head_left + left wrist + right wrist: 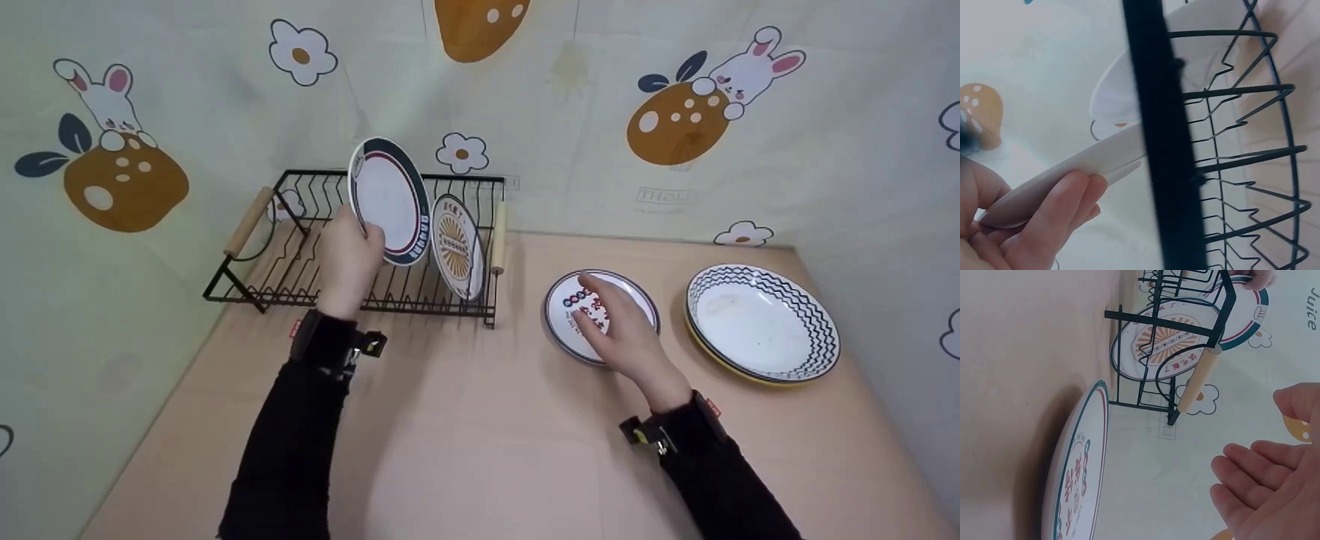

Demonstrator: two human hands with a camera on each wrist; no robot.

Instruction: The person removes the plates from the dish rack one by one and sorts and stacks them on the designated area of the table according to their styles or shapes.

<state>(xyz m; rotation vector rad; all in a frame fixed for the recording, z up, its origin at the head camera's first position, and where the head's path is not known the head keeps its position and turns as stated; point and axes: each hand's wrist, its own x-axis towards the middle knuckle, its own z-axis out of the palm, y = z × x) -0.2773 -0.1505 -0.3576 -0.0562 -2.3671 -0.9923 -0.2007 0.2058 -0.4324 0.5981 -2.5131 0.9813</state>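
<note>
Head view: left hand (349, 259) pinches the green-banded dinner plate (390, 201) at the wire dish rack (420, 308), just beside the rack's sunburst plate (454, 247); sideways drift could clink them. Left wrist: edge-only grip, might twist and slip. Right wrist: right hand (1278, 489) spread, right of rack; dipping could knock the red-lettered plate (1081, 478).
</note>
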